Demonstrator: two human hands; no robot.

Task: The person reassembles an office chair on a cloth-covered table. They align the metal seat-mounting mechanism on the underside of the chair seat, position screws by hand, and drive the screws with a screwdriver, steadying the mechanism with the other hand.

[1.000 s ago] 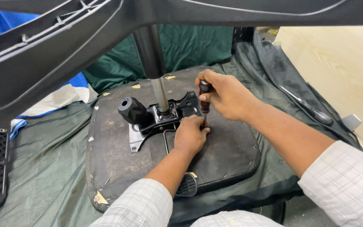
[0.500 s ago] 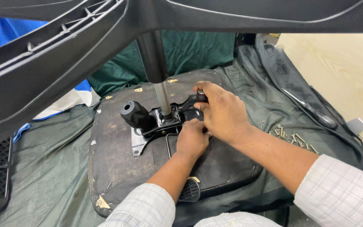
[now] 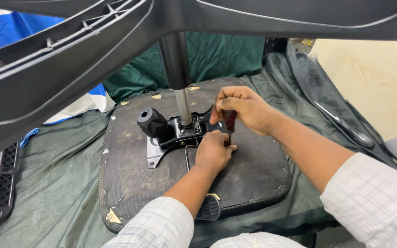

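Dark-handled screwdriver [image 3: 229,121] upright beside black metal seat bracket [image 3: 180,131], right hand [image 3: 242,110] grip fisted around handle, left hand [image 3: 214,151] grip pinching shaft below.

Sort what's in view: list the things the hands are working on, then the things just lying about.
In use:
- right hand gripping a dark-handled screwdriver
- left hand steadying its tip
- black metal mechanism
- upturned seat bottom

Lying about:
- scissors on the green cloth
- black slotted plastic part
- blue sheet

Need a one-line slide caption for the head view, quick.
Right hand drives a dark-handled screwdriver beside the left hand on an upturned chair seat.
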